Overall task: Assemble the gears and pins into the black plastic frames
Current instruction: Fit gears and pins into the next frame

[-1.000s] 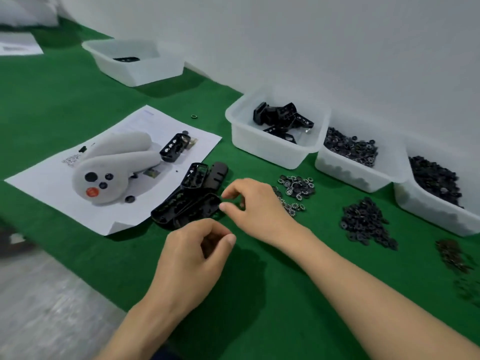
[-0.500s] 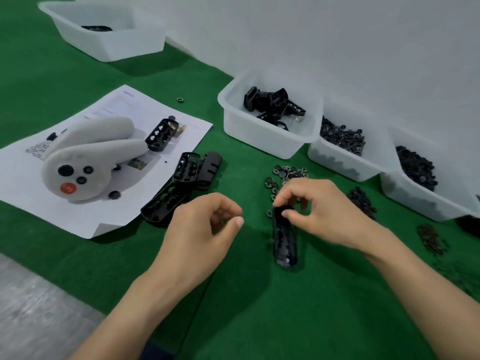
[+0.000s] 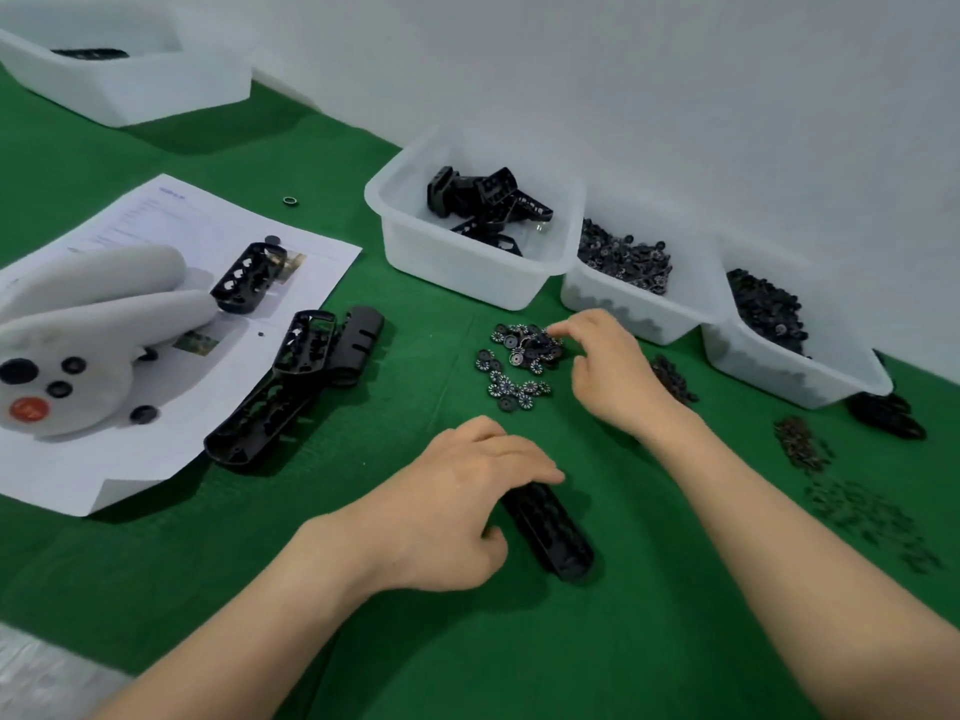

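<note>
on the green felt worktop (image 3: pixel 156 574), near the middle, my left hand (image 3: pixel 457 506) held one black plastic frame (image 3: pixel 550 532) flat against the cloth, fingers curved over its far end and thumb tucked at its left side; the frame's near end stuck out to the right of my palm. just beyond it, my right hand (image 3: pixel 613 376) reached down into a loose heap of small toothed gears (image 3: pixel 519 356), forefinger and thumb a little apart over the pieces. whether a gear was pinched between them could not be told. spare frames (image 3: pixel 291 387) lay stacked to the left, their edge overlapping a printed sheet (image 3: pixel 130 459) where two white controllers (image 3: pixel 88 345) and another frame (image 3: pixel 249 278) rested. along the far wall stood three white tubs side by side: the left tub (image 3: pixel 467 272) carried frames, the middle tub (image 3: pixel 639 309) gears, the right tub (image 3: pixel 779 366) small dark parts. loose dark piles (image 3: pixel 802 444) lay on the cloth near the right tub, well apart from my hands. a further tub (image 3: pixel 130 90) sat at the far left, with a small ring (image 3: pixel 290 201) alone on the felt between the sheet and the left tub.
</note>
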`<state>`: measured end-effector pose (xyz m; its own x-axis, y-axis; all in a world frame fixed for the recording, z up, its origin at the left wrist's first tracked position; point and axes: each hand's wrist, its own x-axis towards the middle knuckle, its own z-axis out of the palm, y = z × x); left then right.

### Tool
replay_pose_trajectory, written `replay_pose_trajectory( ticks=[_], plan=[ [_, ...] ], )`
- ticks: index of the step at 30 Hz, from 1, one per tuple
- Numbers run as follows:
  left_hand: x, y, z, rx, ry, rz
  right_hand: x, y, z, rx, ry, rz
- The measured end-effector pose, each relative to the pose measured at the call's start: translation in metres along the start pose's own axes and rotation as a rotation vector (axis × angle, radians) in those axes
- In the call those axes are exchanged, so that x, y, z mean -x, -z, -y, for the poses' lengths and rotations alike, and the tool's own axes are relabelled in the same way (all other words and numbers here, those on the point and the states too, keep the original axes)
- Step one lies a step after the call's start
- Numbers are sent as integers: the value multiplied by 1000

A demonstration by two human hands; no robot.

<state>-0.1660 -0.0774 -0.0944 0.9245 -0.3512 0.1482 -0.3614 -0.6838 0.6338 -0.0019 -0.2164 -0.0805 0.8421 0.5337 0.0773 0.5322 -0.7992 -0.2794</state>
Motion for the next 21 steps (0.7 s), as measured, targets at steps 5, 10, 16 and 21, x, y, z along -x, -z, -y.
replay_pose_trajectory(
  ticks=[5, 10, 16, 21],
  plan=[
    [6, -4, 6, -11, 26, -83, -13, -7, 6, 70, 60, 150],
    [15, 1, 17, -14, 104, -143, 36, -11, 13, 15, 191, 39],
    [5, -4, 17, -34, 115, -122, 84, -2, 11, -209, 213, -41],
    [4, -8, 14, -32, 104, -134, 100, 2, 2, -567, 52, -83]
  ],
)
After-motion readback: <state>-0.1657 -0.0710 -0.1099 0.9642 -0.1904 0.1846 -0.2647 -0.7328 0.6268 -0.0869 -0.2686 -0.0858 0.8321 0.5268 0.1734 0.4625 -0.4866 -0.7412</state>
